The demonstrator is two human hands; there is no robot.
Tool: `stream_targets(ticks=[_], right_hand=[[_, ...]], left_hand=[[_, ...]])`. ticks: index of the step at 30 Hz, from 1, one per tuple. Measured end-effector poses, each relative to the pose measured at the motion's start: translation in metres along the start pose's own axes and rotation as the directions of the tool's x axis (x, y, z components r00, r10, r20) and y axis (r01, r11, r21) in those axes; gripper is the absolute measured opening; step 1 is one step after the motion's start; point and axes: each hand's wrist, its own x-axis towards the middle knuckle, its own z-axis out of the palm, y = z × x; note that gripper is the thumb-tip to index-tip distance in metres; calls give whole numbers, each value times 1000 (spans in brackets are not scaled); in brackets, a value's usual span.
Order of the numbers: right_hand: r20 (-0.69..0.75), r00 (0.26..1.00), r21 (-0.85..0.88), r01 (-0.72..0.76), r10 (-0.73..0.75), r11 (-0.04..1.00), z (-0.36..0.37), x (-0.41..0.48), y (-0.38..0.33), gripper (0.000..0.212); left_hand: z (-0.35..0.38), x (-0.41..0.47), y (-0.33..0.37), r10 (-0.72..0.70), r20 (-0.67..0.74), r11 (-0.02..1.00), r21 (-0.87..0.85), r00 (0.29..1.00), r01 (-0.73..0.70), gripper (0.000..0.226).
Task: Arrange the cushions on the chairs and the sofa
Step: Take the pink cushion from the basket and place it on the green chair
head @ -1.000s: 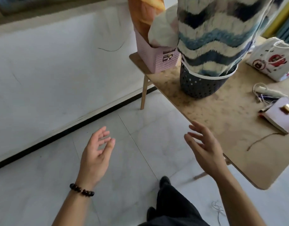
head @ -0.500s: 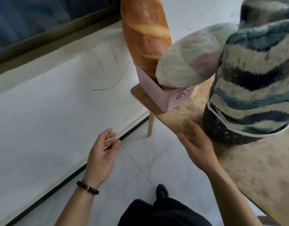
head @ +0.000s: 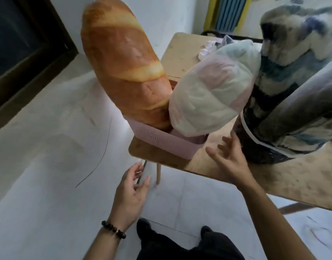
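A long bread-shaped cushion [head: 122, 66] stands upright in a pink perforated basket [head: 161, 140] at the table's near corner. A pale white-and-pink cushion [head: 212, 94] leans out of the same basket to the right. A blue-and-white wavy striped cushion [head: 292, 87] fills a dark round basket [head: 255, 151] beside it. My right hand [head: 230, 162] is open over the table edge, fingers near the dark basket and just below the pale cushion. My left hand [head: 131, 192] hangs open below the table corner, holding nothing.
The wooden table [head: 180, 53] runs from the corner away to the back; one leg [head: 158, 173] stands near my left hand. A white wall [head: 49, 128] with a dark window frame [head: 30, 44] is on the left. Tiled floor [head: 180, 203] and my feet lie below.
The view has moved closer and tilted up toward the baskets. My right hand has risen over the table edge toward the dark basket and pale cushion. My left hand stays low and open.
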Motion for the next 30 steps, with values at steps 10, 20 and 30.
stream_targets(ticks=[10, 20, 30], right_hand=[[-280, 934, 264, -146, 221, 954, 20, 68, -40, 157], [-543, 840, 273, 172, 4, 947, 36, 90, -60, 48], [-568, 814, 447, 432, -125, 783, 29, 44, -120, 25]], left_hand=[[16, 161, 27, 381, 383, 794, 331, 841, -510, 52], [29, 179, 2, 411, 464, 677, 421, 785, -604, 55], [13, 169, 47, 180, 381, 971, 76, 907, -225, 32]])
